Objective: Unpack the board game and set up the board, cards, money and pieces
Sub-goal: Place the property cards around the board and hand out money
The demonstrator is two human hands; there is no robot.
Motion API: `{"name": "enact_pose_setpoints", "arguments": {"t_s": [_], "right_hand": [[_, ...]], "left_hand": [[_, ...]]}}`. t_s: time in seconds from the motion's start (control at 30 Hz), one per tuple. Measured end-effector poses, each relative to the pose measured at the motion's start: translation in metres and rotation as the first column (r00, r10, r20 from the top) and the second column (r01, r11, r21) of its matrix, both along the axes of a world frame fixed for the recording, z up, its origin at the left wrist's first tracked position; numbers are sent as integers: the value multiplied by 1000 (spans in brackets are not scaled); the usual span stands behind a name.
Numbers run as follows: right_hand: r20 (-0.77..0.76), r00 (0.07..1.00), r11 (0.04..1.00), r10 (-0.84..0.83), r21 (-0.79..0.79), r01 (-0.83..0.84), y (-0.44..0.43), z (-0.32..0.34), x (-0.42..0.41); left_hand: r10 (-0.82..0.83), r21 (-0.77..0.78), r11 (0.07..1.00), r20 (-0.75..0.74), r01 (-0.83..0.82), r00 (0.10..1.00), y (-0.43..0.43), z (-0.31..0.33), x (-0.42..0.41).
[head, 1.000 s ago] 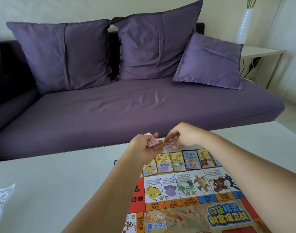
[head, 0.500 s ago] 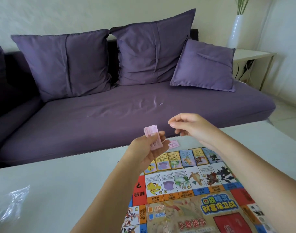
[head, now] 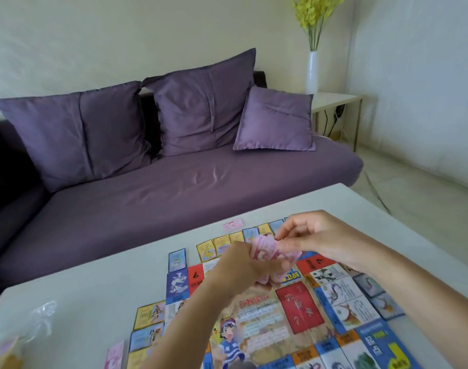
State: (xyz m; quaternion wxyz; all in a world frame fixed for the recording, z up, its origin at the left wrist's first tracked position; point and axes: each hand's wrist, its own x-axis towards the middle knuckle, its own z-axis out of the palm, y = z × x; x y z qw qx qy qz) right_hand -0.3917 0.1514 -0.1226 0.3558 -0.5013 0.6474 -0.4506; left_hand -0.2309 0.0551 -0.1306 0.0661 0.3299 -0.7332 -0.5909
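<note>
The colourful game board (head: 302, 315) lies flat on the white table (head: 75, 296). Property cards (head: 177, 259) line its far and left edges. My left hand (head: 243, 267) grips a stack of pink paper money (head: 262, 249) above the board's middle. My right hand (head: 315, 238) pinches the top note of that stack at its right edge. A single pink note (head: 232, 225) lies on the table beyond the far row of cards. Another pink stack (head: 115, 355) sits near the board's left front corner.
A crumpled clear plastic bag (head: 38, 315) lies at the table's left front. A purple sofa (head: 174, 187) with three cushions stands right behind the table. A white side table with a vase (head: 311, 73) is at the back right.
My view has tilted and shifted, showing more of the board. Both hands came back over the board's middle, and my right hand, empty half a second ago, now pinches the stack's top note.
</note>
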Motion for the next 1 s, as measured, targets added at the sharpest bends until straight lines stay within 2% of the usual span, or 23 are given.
{"name": "enact_pose_setpoints", "arguments": {"t_s": [0.23, 0.33, 0.4, 0.5, 0.57, 0.67, 0.8, 0.9, 1.0], "right_hand": [[-66, 997, 995, -40, 87, 45, 60, 4, -19], [-98, 995, 989, -20, 142, 34, 82, 1, -29], [-132, 991, 982, -11, 184, 36, 92, -5, -34], [-205, 975, 984, -84, 138, 113, 105, -16, -45], [-192, 965, 976, -179, 90, 199, 113, -22, -58], [-92, 938, 934, -335, 96, 343, 124, -36, -86], [22, 833, 824, -553, 160, 543, 138, -65, -126], [-55, 778, 763, -625, 164, 625, 138, -80, -144], [-200, 776, 743, -598, 226, 630, 136, -88, -156]], "left_hand": [[-64, 87, 994, -71, 70, 995, 46, 1, -11], [-145, 70, 987, -42, 148, 989, 60, 0, -23], [-144, 36, 989, -14, 144, 990, 68, -2, -34], [-130, -4, 992, 18, 130, 991, 81, -2, -55], [-87, 21, 996, 22, 86, 996, 89, -3, -72], [95, 189, 978, -16, -90, 995, 92, -11, -98], [265, 416, 881, -39, -226, 963, 97, -25, -131], [313, 532, 804, 1, -265, 950, 100, -35, -150], [313, 667, 704, 15, -243, 950, 102, -45, -166]]}}
